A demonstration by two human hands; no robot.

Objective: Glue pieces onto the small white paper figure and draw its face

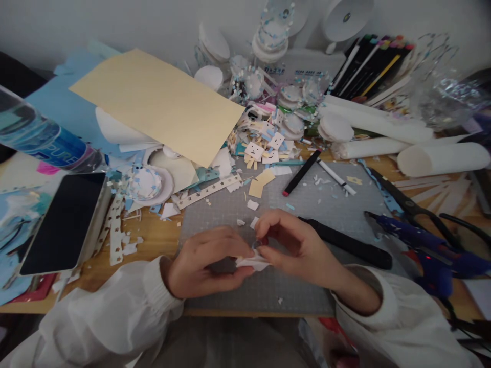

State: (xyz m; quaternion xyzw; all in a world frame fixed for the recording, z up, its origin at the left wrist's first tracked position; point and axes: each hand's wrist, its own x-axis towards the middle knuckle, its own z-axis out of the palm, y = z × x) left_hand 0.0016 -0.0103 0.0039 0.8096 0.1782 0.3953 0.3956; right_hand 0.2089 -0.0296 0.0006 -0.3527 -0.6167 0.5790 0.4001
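The grey cutting mat (307,299) reaches nearly to the worktop's (153,240) front edge; a black-handled tool (349,243) and glue gun (425,245) crowd the right. What the clear bottle (49,135) at left contains is hard to tell. Over the mat, the left hand's (215,258) fingers pinch a folded white piece (255,261), the right hand's (297,245) fingertips gripping its other end.

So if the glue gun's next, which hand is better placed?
Likely the right hand: the glue gun lies on that side; the left hand would have to reach across. Both are busy at the small white piece, so the right would need freeing first.
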